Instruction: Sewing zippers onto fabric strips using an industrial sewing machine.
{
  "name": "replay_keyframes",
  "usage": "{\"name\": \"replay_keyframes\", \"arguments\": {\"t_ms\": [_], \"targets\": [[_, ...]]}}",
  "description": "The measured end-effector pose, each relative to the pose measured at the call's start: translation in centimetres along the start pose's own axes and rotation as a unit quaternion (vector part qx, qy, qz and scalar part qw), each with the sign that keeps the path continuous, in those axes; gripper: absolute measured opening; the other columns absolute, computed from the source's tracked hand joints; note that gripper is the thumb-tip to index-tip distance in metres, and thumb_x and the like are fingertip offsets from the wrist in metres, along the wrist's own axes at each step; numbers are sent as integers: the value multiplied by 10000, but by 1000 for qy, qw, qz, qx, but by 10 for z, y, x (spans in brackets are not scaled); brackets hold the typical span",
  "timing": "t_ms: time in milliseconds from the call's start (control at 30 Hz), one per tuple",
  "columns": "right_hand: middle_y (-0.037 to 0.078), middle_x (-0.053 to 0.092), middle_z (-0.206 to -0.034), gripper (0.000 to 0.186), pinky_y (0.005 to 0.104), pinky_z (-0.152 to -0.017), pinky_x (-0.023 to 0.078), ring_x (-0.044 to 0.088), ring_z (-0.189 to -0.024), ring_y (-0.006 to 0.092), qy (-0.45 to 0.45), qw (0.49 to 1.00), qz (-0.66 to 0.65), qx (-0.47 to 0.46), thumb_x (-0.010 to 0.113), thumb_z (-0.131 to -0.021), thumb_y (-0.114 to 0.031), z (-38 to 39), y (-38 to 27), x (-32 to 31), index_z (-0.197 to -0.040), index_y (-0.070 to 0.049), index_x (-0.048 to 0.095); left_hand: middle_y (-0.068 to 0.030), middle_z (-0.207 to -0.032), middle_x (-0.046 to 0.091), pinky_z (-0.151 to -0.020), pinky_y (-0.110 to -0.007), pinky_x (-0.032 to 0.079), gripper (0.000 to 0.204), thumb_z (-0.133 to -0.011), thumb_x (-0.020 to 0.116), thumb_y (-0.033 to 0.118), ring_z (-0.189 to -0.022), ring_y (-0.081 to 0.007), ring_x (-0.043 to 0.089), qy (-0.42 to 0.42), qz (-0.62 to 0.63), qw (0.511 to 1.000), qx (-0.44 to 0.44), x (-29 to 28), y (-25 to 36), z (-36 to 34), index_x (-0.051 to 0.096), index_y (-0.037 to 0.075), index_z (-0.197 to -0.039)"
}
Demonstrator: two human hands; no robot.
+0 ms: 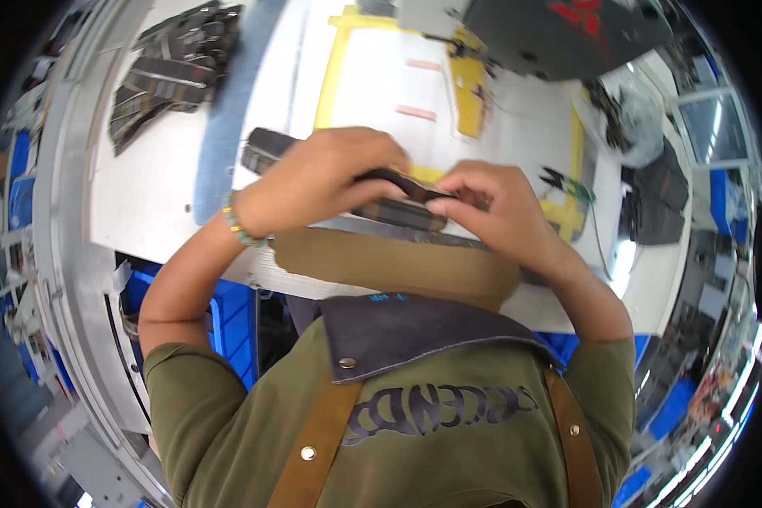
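A dark plaid fabric piece (398, 214), folded into a narrow strip, lies between my hands near the front of the table. My left hand (339, 173) pinches its upper dark edge, with the fingers curled over. From the other side my right hand (501, 207) pinches the same edge between thumb and fingers. The two hands are a short distance apart. One end of the plaid cloth sticks out to the left behind my left hand. Part of the strip is hidden under my fingers.
Plaid pieces (178, 76) are heaped at the far left. Ahead lie a yellow template (467, 89) and yellow tape (328, 80) on white. A grey machine (567, 34) overhangs the far right. Green-handled snips (571, 184) and dark cloth (659, 199) lie right. A brown pad (389, 264) edges the table.
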State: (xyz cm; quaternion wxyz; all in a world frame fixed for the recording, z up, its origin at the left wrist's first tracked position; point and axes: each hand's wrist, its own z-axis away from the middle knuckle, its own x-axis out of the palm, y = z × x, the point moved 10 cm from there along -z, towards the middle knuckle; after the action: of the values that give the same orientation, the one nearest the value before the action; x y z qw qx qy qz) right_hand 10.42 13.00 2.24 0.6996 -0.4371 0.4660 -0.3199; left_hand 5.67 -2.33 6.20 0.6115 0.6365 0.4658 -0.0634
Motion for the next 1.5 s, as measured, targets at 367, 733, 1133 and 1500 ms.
{"name": "replay_keyframes", "arguments": {"t_ms": [367,733,1133,1500], "targets": [[52,721,-789,402,300,-654,485,639,-715,97,-10,994,-109,-17,884,-879,-220,-21,-10,11,-1204,-10,775,-83,-879,692,-697,-342,522,104,-932,810,49,-757,-253,664,61,-19,998,-20,-11,7,0,758,24,-1018],[101,734,-994,309,441,-842,558,705,-986,320,23,956,267,-123,828,-887,-316,59,-6,-21,-1030,-59,731,-86,-959,671,-791,-328,516,145,-906,802,-21,-828,-244,614,-13,-77,982,-171,-2,-53,47,693,-27,-1002],[47,615,-912,156,443,-721,514,620,-888,289,59,959,249,-123,773,-863,-51,85,5,-16,-946,-88,647,-124,-1226,730,-961,-419,572,460,-807,880,48,-1113,-329,690,-38,-72,996,39,63,51,0,733,34,-1242],[85,715,-934,136,372,-720,545,707,-830,263,114,985,77,-103,795,-884,-48,78,10,-28,-993,-54,714,-107,-1047,752,-803,-403,592,291,-832,843,3,-934,-307,712,26,-23,999,36,93,51,-4,733,41,-1099]]}}
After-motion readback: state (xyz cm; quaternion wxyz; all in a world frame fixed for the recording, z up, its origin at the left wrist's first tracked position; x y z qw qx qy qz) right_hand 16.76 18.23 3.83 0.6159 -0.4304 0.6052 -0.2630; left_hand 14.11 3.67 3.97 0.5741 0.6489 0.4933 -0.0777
